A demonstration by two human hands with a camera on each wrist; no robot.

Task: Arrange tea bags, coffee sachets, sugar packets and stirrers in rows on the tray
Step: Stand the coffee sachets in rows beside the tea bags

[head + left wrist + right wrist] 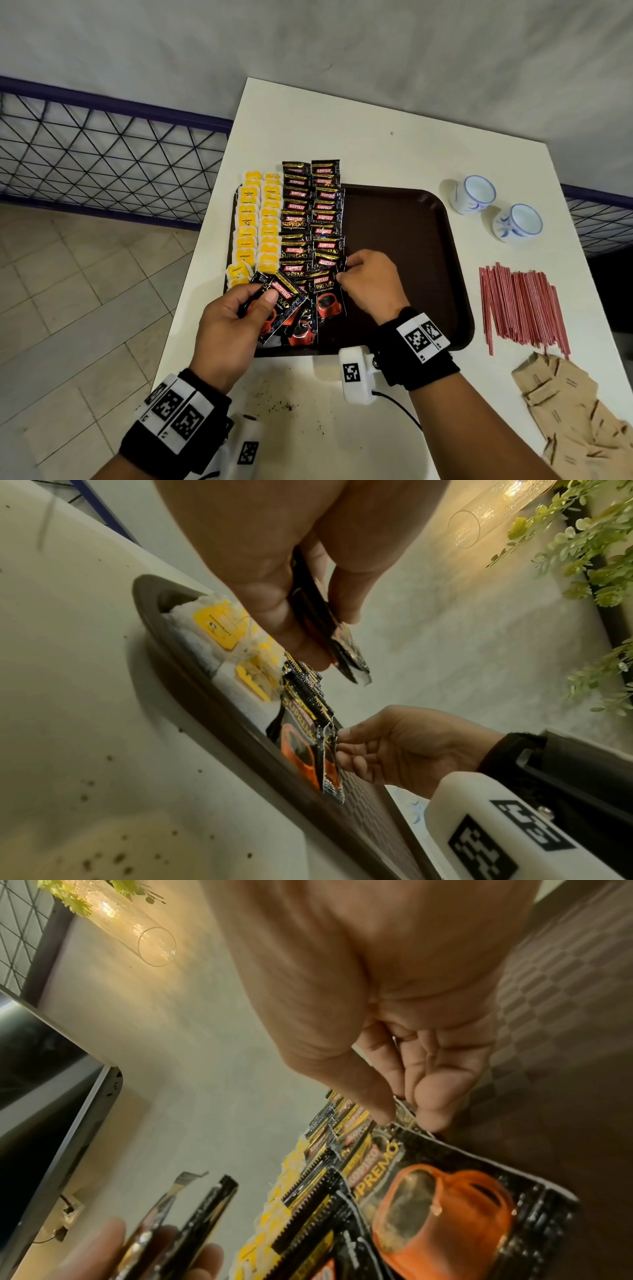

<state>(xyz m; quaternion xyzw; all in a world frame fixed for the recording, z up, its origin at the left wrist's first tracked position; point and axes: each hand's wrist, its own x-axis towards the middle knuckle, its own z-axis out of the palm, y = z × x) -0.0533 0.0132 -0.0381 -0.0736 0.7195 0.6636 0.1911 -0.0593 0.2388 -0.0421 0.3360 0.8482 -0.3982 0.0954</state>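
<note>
Our left hand [228,320] grips spare coffee sachets [279,305] over the brown tray [404,240]; our right hand [371,282] pinches the nearest laid sachet's [325,294] edge.

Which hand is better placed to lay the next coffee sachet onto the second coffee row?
Probably the right hand: it already pinches the row's nearest sachet on the tray. The left hand grips the spare sachets, serving as the supply.
</note>
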